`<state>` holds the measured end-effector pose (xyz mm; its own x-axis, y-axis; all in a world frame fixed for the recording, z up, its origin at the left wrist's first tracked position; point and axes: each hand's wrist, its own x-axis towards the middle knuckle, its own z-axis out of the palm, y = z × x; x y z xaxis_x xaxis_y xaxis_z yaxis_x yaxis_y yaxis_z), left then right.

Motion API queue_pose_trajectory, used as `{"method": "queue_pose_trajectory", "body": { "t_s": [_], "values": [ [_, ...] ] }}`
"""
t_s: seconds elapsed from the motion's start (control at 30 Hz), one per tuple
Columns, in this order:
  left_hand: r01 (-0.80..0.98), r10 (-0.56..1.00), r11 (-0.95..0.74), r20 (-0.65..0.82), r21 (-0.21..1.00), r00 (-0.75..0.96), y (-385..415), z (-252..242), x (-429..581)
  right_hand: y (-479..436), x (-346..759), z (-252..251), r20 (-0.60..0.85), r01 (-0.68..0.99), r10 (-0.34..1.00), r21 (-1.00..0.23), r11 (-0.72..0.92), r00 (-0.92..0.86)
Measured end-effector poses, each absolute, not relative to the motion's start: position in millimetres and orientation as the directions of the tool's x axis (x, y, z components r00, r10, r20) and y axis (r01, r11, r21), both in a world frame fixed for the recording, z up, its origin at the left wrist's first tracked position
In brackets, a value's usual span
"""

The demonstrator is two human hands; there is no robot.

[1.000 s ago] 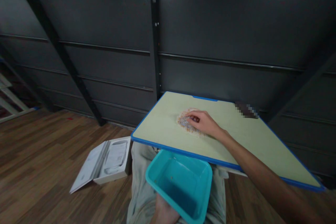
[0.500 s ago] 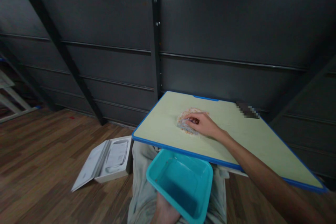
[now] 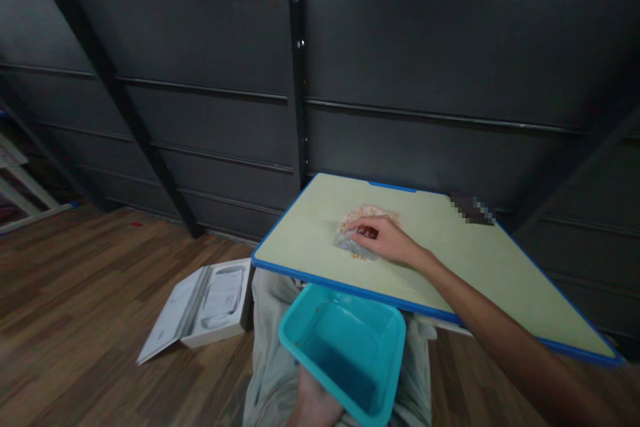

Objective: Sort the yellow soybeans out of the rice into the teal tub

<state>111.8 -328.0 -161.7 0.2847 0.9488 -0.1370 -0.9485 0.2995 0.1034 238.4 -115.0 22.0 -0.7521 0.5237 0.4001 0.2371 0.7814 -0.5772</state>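
Floor, left: open white cardboard box (image 3: 203, 303) on wood planks.
Left hand (image 3: 313, 403): grips the empty turquoise plastic tub (image 3: 345, 350) from beneath, below the desk edge.
Right hand (image 3: 387, 240): fingers curled, pinching a small clear piece (image 3: 347, 241) in the grain pile (image 3: 367, 217) on the pale green, blue-rimmed desk (image 3: 475, 260).

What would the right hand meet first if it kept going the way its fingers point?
The right hand points left across the table; its fingertips already touch the small heap of bits. Beyond that, only bare tabletop, then its blue edge.

Open white box (image 3: 203, 303) lying flat on wooden floor (image 3: 90, 293), left of blue-edged table (image 3: 480, 260). Dark panelled wall (image 3: 425, 53) behind, black upright post (image 3: 295, 67) at centre. Pale shelf frame (image 3: 20, 193) far left.
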Motion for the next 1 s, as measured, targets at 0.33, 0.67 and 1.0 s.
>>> {"method": "queue_pose_trajectory", "body": {
  "t_s": [0.33,0.67,1.0],
  "values": [
    [-0.936,0.945,0.326,-0.016,0.132,0.327,-326,-166,113,-120,237,22,0.351,0.231,0.523,-0.615,0.754,-0.777],
    [-0.938,0.941,0.332,-0.097,0.097,0.323,-327,-145,115,-126,236,24,0.332,0.224,0.506,-0.614,0.757,-0.796],
    [-0.937,0.93,0.333,-0.201,0.101,0.309,-326,-146,115,-133,235,26,0.297,0.209,0.506,-0.659,0.722,-0.81]
  ]
}}
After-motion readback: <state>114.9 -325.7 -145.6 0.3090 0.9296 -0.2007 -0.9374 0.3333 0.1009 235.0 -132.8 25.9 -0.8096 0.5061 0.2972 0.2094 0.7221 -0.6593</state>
